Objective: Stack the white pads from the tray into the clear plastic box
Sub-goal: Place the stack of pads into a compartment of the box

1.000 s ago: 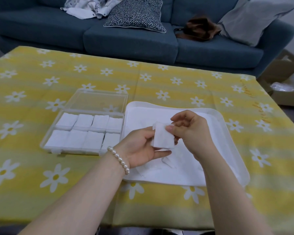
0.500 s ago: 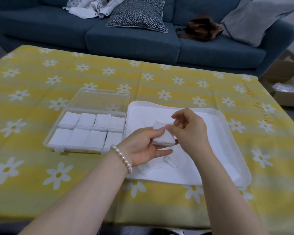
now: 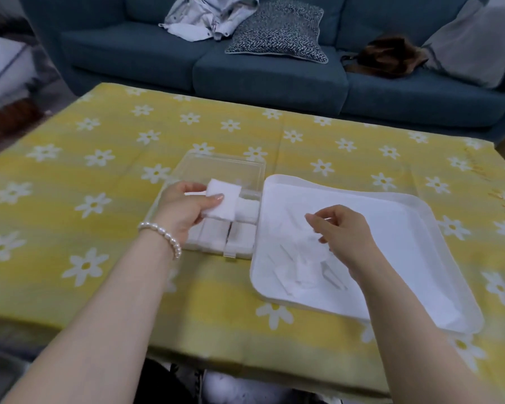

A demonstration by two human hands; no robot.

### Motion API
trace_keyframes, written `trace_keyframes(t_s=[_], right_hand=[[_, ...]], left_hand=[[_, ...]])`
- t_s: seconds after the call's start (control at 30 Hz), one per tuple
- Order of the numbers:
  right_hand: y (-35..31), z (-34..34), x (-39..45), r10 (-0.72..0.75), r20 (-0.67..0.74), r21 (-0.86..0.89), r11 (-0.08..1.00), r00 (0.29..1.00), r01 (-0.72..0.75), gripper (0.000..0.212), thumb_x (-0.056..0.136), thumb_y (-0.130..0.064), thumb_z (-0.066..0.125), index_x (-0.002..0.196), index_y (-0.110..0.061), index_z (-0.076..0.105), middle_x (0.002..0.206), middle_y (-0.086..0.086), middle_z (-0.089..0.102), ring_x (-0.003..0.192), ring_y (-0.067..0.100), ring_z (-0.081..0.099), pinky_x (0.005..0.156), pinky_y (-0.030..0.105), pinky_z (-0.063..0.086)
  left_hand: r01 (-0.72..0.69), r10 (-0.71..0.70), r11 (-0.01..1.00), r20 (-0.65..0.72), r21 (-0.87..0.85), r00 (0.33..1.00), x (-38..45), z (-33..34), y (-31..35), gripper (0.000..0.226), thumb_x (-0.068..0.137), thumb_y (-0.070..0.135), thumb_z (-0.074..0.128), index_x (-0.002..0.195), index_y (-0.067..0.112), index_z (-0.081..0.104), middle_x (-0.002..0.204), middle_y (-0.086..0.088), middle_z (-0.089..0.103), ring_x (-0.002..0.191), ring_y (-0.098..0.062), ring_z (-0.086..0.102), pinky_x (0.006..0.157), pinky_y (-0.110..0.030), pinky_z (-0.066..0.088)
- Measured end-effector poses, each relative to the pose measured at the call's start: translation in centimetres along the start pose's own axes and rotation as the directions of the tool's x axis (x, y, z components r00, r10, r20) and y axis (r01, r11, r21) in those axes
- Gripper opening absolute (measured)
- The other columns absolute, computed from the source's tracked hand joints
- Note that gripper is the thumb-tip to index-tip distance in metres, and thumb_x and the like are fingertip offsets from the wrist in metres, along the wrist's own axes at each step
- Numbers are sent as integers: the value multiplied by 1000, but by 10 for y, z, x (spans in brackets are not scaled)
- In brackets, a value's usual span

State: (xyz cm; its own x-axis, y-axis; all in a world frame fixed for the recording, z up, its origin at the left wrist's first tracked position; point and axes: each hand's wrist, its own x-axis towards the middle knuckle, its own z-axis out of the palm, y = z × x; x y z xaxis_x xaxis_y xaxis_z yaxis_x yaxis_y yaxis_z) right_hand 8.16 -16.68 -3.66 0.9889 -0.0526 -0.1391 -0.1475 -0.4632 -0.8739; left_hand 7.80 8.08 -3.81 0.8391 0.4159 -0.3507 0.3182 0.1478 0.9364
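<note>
Over the clear plastic box (image 3: 247,170) of soft square stacks, the left hand (image 3: 184,209) pinches a fluffy white pad (image 3: 224,202), while the right hand (image 3: 343,233) hovers loosely curled and empty above the smooth white tray (image 3: 438,237) holding flat loose pads (image 3: 305,271).

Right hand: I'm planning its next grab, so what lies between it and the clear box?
In the head view, only bare tray floor and rim separate the right hand from the clear box.

A soft white square pad (image 3: 222,202) is held over the clear plastic box (image 3: 216,223), which is full of pads. More lie in the white tray (image 3: 420,225) beside it.
</note>
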Motion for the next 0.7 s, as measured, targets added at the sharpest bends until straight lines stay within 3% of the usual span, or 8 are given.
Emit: trace_keyframes(t_s=[0.13,0.27,0.47,0.7], right_hand=[[-5,18,1,-1,48,-30,1000,999,2,19,82,-32,68,83,-14,63,84,11,67,68,19,58,62,30,44],[-11,39,4,0,89,-44,999,996,4,18,82,-32,69,79,-16,63,80,2,65,70,18,59,66,31,46],[-16,63,5,-10,102,-65,998,995,17,18,83,-32,67,74,-19,61,73,-3,61,67,16,57,72,34,49],[-14,52,5,-26,43,-62,998,999,29,19,85,-32,65,71,-19,60,76,-1,64,68,15,56,67,30,45]], left_hand=[[-6,18,990,-85,143,996,10,-23,-6,36,67,7,83,76,16,50,70,-5,58,55,-13,49,42,-17,41],[-53,56,946,2,321,998,10,-21,-18,38,64,8,86,65,13,48,58,-2,52,48,-13,46,42,-18,41],[-177,133,828,119,531,984,2,7,-33,33,66,17,85,63,17,52,63,5,56,59,-9,51,55,-21,38],[-165,110,748,125,642,986,0,25,-36,29,75,21,79,65,17,52,79,1,60,78,-16,56,68,-24,40]])
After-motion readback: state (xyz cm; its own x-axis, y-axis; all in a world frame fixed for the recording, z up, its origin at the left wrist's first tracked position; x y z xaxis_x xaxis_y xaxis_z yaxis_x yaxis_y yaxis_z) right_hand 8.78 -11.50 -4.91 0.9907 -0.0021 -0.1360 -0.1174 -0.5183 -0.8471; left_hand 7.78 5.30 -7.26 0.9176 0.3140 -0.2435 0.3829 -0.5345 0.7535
